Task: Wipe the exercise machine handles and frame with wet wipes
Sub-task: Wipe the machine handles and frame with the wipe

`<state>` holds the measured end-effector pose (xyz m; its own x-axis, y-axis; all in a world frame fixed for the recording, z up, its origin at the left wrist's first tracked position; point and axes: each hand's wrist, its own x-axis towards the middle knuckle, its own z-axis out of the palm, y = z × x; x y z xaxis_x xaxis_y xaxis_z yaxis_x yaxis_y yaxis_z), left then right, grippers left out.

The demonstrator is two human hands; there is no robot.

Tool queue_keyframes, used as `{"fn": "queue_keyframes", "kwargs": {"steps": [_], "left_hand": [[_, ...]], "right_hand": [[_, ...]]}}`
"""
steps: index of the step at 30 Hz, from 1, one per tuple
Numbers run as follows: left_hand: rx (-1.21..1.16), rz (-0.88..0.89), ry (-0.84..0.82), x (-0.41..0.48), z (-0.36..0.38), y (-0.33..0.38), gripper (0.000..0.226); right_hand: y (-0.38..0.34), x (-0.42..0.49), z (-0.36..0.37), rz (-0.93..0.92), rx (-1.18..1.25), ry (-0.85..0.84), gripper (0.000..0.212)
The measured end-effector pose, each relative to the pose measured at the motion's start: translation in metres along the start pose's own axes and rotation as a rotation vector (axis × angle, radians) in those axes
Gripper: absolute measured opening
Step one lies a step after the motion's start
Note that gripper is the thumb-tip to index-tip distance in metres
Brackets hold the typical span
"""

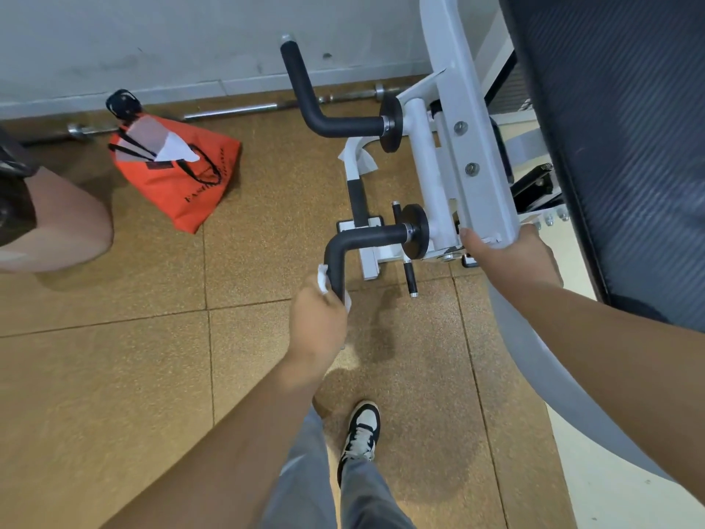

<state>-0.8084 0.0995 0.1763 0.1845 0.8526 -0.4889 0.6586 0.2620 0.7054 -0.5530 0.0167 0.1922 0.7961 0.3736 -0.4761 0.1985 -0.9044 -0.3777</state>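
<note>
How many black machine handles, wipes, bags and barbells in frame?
Black bent handles: 2, far and near
White wipes: 2, one in the left hand at, one on the frame
Orange bag: 1
Barbells: 1
Total: 6

The bent foam-covered handle [335, 257] is matte black, and the crumpled wet wipe [323, 281] against it is white. The painted steel machine frame [477, 177] is white with silver bolts. The padded backrest [625, 147] is black with a fine diagonal weave. The fabric tote bag [179, 177] is orange-red with black lettering. The speckled rubber floor [114, 376] is tan-brown. The low sneaker [360, 433] is black and white.
</note>
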Motion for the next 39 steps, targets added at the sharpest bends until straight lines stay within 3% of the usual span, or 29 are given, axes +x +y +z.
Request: {"fn": "queue_keyframes", "kwargs": {"steps": [7, 11, 13, 18, 21, 24, 28, 33, 39], "left_hand": [[0.409, 0.058, -0.202, -0.040, -0.038, -0.019, 0.029], [0.386, 0.181, 0.017, 0.004, -0.050, 0.013, 0.014], [0.385, 0.289, 0.051, 0.033, -0.044, 0.034, 0.004], [0.596, 0.548, 0.030, 0.100, -0.006, 0.088, 0.022], [0.758, 0.561, -0.209, 0.112, 0.034, 0.098, 0.015], [0.894, 0.562, -0.425, 0.100, 0.052, 0.089, 0.040], [0.991, 0.670, -0.458, 0.101, 0.042, 0.077, 0.053], [1.184, 0.753, -0.519, 0.094, 0.011, 0.063, 0.088], [1.269, 0.851, -0.448, 0.054, -0.037, 0.031, 0.071]], "right_hand": [[0.000, -0.003, -0.002, -0.008, 0.021, 0.004, 0.075], [0.001, -0.001, -0.002, -0.001, 0.014, 0.008, 0.074], [0.001, 0.001, -0.001, 0.015, 0.004, 0.004, 0.073], [0.001, 0.007, 0.003, 0.032, -0.044, 0.003, 0.077], [0.003, 0.011, 0.005, 0.046, -0.047, 0.021, 0.082], [0.004, 0.014, 0.006, 0.043, -0.051, 0.021, 0.079], [0.004, 0.014, 0.006, 0.043, -0.055, 0.023, 0.081], [0.003, 0.012, 0.005, 0.039, -0.040, 0.020, 0.071], [0.003, 0.005, 0.002, 0.021, -0.019, 0.008, 0.071]]}}
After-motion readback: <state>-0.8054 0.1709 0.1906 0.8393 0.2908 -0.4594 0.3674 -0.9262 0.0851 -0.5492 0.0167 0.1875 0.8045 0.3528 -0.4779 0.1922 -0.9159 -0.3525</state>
